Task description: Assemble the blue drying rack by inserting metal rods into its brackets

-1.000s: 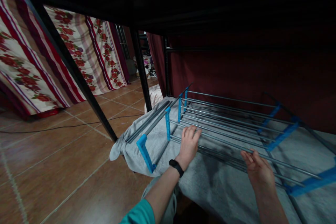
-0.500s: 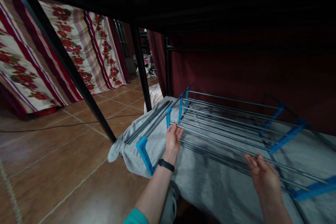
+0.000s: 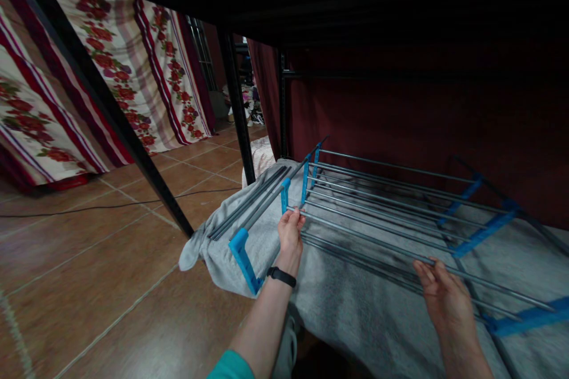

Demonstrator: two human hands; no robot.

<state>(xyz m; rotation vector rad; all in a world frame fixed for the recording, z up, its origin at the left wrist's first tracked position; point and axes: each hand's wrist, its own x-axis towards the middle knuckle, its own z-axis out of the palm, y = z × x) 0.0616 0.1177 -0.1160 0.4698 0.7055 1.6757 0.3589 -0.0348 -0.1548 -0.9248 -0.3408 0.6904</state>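
A partly assembled rack of grey metal rods and blue plastic brackets lies on a grey blanket (image 3: 351, 314). My left hand (image 3: 290, 234), with a black band on its wrist, pinches the left end of the front rod (image 3: 355, 234) beside a blue bracket (image 3: 285, 196). Farther right, my right hand (image 3: 447, 296) has its fingers closed around the same rod. That rod's right end reaches a blue bracket (image 3: 524, 321) at the right edge. Another blue bracket (image 3: 242, 257) sticks out at the near left with no rod across from it.
Several loose grey rods (image 3: 249, 201) lie on the blanket's left side. Black metal posts (image 3: 237, 106) and a dark frame overhead surround the space. A dark red cloth (image 3: 391, 118) hangs behind. To the left are a tiled floor (image 3: 133, 284), a cable and a floral curtain (image 3: 111, 71).
The view has shifted slightly, so the surroundings sit a little higher and farther left. Both hands keep their hold on the rod with hardly any movement.
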